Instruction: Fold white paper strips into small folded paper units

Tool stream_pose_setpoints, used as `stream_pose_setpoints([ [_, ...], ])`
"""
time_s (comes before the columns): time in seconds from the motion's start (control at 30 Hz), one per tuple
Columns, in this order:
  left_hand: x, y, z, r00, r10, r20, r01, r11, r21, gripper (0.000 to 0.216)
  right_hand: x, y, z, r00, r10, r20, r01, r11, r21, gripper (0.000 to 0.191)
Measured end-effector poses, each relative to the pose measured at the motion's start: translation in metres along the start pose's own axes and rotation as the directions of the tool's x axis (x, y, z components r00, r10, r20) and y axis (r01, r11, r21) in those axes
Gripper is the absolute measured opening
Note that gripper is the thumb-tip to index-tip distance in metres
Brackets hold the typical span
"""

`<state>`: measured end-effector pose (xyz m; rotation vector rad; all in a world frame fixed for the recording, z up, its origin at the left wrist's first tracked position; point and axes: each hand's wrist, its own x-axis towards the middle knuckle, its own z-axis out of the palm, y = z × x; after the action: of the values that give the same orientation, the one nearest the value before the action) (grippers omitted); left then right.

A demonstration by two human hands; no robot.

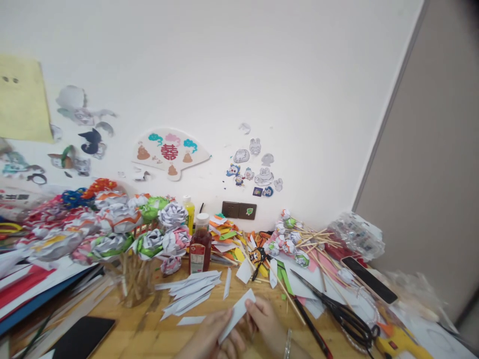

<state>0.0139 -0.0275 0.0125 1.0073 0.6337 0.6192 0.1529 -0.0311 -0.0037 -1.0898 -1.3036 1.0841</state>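
Observation:
A white paper strip (237,314) is held slantwise between my two hands near the table's front edge. My left hand (214,333) grips its lower left side, thumb along the strip and fingers curled beneath. At the upper right end, my right hand (264,319) pinches it between thumb and fingers; a bracelet circles that wrist. Just beyond my hands lies a loose pile of white paper strips (192,294) on the wooden table (149,329). One single strip (227,283) lies apart, to the right of the pile.
Paper flowers (119,219) fill a clear container at left, beside a red-brown bottle (200,244). Black scissors (344,319), a phone (369,280), a yellow glue gun (400,343) and thin sticks (318,239) lie right. A black flat object (84,336) lies front left.

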Motion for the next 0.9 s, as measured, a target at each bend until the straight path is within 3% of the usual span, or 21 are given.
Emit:
stream_pose_setpoints([
  [0.43,0.002,-0.004,-0.002,0.997,0.074,-0.029,-0.075,0.996,-0.045,0.034,0.005,0.005,-0.006,0.998,-0.056,-0.036,0.057,0.998,0.026,0.045],
  [0.57,0.007,-0.01,-0.006,0.994,0.093,-0.06,-0.101,0.985,-0.137,0.03,0.001,0.004,-0.005,0.992,-0.116,-0.054,0.111,0.991,-0.075,0.035],
  [0.7,0.008,-0.01,-0.008,0.991,0.103,-0.089,-0.119,0.973,-0.197,0.022,-0.007,0.002,-0.003,0.945,-0.313,-0.1,0.268,0.91,-0.318,0.024],
  [0.8,0.007,-0.007,-0.007,0.984,0.142,-0.105,-0.155,0.98,-0.122,0.019,-0.013,-0.002,-0.001,0.901,-0.415,0.128,0.419,0.751,-0.51,0.022],
  [0.9,0.008,-0.007,-0.009,0.979,0.145,-0.144,-0.151,0.988,-0.033,0.026,-0.016,-0.009,0.001,0.793,-0.447,0.414,0.607,0.514,-0.606,0.02],
])
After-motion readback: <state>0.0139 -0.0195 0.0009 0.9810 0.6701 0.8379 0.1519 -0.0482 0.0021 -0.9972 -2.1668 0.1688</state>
